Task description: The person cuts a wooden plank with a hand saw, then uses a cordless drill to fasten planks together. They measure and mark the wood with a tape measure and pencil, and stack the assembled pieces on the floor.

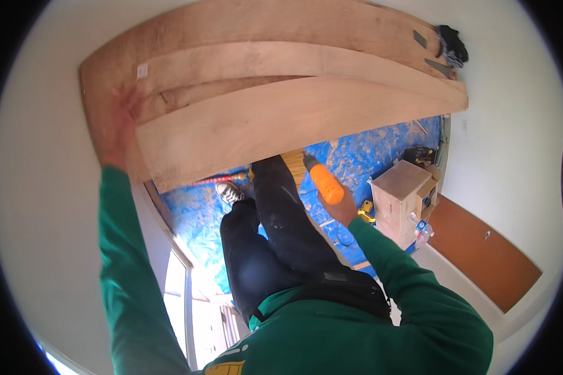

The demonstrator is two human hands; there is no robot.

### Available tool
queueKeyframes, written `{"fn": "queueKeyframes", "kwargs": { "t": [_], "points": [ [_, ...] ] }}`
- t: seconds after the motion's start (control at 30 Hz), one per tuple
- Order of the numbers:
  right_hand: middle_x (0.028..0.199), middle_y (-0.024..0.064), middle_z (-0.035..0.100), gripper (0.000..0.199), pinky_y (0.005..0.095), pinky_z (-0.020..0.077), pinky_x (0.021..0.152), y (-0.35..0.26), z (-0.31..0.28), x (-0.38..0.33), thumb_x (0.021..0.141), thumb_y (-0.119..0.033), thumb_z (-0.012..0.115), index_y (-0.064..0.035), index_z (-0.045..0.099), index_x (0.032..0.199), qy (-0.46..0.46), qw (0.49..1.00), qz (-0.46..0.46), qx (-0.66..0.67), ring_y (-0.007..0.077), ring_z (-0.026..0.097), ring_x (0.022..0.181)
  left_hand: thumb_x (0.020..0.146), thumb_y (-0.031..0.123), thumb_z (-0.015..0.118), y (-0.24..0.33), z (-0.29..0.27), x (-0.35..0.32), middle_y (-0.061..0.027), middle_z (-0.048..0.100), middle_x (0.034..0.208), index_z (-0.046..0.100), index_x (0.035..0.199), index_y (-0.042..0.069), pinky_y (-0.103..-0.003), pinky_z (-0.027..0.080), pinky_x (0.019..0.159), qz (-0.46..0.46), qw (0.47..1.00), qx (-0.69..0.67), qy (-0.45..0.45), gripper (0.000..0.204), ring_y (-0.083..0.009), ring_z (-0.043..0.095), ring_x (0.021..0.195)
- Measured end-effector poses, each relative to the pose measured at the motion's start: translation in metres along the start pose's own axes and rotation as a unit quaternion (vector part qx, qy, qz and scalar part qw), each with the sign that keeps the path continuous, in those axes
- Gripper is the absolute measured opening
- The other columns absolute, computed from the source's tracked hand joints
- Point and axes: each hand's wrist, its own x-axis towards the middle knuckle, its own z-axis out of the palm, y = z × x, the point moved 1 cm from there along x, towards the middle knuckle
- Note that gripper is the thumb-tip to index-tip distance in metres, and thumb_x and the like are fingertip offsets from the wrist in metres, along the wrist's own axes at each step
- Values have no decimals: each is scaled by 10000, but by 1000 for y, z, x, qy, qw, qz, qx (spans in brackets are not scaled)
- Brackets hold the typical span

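Observation:
My right hand [343,209] is closed around an orange-and-black cordless drill [326,184], whose dark front end points up and left toward the near edge of a wooden board. My left hand [125,115] is blurred, with its fingers stretched out over the left end of a wide wooden panel [109,69], and nothing shows in it. I cannot tell whether it touches the wood. On that panel lie a curved-looking light board [250,59] and a nearer, wider plank [244,125]. The drill's handle is mostly hidden by my right hand.
Blue sheeting [356,147] with dust covers the floor. A wooden box [401,187] stands at the right, beside a yellow tool [366,212] and a plastic bottle [423,231]. A handsaw [439,67] and dark cloth [453,47] lie at the panel's far right.

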Motion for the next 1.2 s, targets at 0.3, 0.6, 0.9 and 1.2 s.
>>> {"fn": "queueKeyframes", "kwargs": {
  "t": [0.3,0.6,0.9,1.2],
  "points": [
    [1073,244,776,398,487,587,894,115,0,-216,886,-259,720,-3,707,1191,56,973,215,59,446,740,1068,1100,308,587,-210,-85,-459,-48,688,1184,686,1363,143,-383,543,912,-331,822,416,-202,326,-142,636,1122],
    [965,244,768,359,522,584,839,226,-23,-281,854,-283,691,-3,733,1075,136,932,323,96,439,742,967,1019,293,654,-198,2,-611,-88,691,1027,715,1232,87,-384,556,862,-444,791,420,-32,302,-221,675,976],
    [1063,289,754,415,551,573,926,344,-158,-213,827,-325,702,-13,740,1099,120,942,264,167,479,707,1080,1065,503,614,-160,270,-368,-102,670,1244,578,1381,81,-370,552,831,-260,932,236,91,529,-282,690,1030],
    [1085,256,768,433,540,572,924,411,-321,-226,847,-323,694,-52,732,1182,138,936,260,195,465,711,1085,1073,396,643,-204,632,-241,-82,673,1342,503,1554,132,-408,546,931,-215,862,420,-184,566,-243,681,1145]
  ]
}}
